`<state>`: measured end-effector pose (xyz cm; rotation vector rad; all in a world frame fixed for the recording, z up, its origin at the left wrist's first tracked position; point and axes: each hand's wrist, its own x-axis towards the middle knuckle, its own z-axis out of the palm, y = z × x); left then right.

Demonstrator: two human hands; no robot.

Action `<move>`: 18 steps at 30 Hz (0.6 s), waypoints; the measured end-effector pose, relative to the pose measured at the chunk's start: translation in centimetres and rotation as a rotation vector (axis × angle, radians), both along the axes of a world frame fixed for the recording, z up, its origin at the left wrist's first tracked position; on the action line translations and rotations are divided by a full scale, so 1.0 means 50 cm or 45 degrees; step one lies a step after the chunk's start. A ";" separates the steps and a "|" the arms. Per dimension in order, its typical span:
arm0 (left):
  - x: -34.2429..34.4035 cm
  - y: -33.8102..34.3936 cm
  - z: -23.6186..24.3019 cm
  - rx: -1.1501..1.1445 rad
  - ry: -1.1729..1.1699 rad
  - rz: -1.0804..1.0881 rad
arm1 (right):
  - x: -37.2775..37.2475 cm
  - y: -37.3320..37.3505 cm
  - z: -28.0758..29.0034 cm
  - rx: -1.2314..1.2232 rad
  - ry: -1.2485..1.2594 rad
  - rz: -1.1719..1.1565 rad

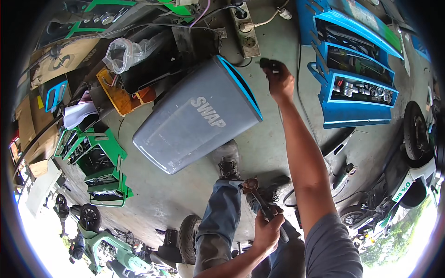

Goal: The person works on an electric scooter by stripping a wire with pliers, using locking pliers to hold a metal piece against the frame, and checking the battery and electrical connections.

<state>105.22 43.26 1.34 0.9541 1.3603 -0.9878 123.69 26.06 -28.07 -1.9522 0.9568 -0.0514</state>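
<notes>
My right hand, stretched out ahead at the end of a straight arm, has its fingers closed on a small black piece whose kind I cannot make out. It is close to the blue-rimmed mouth of a grey plastic bin, which appears tilted over in front of my shoes. Lower down, by my legs, my left hand grips a dark, long-handled tool with a rusty brown head. The tool's exact kind is unclear. Its head is beside my shoe.
A blue cantilever toolbox with sockets stands open at right, a green one at left. Beyond the bin are a power strip with cables and a yellow-orange crate. A corded tool lies at right. Scooters stand around.
</notes>
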 end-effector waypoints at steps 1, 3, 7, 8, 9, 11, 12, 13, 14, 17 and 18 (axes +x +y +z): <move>0.001 0.005 0.003 -0.005 -0.007 0.004 | 0.035 -0.001 0.019 -0.117 -0.038 0.017; 0.003 0.011 0.002 -0.028 -0.018 0.005 | 0.106 -0.024 0.037 -0.232 -0.206 0.157; 0.010 0.012 0.003 -0.040 -0.012 0.001 | 0.154 -0.060 -0.005 -0.452 -0.136 0.556; 0.015 0.011 0.001 -0.032 -0.006 0.012 | 0.156 -0.065 -0.009 -0.502 -0.031 0.677; 0.022 0.010 -0.001 -0.018 -0.001 0.026 | 0.161 -0.060 -0.003 -0.547 0.074 0.801; 0.019 0.017 0.001 -0.024 -0.025 0.044 | 0.170 -0.057 0.009 -0.628 0.047 0.896; 0.015 0.018 0.001 -0.042 -0.048 0.038 | 0.184 -0.070 0.017 -0.677 0.017 0.954; 0.020 0.018 0.005 -0.054 -0.061 0.031 | 0.186 -0.084 0.012 -0.716 -0.005 1.015; 0.027 0.014 0.010 -0.030 -0.054 0.004 | 0.191 -0.102 0.005 -0.825 -0.081 1.024; 0.026 0.020 0.014 -0.055 -0.039 0.049 | 0.206 -0.094 0.028 -0.819 0.019 0.959; 0.024 0.019 0.015 -0.053 -0.037 0.048 | 0.215 -0.096 0.034 -0.751 -0.021 0.911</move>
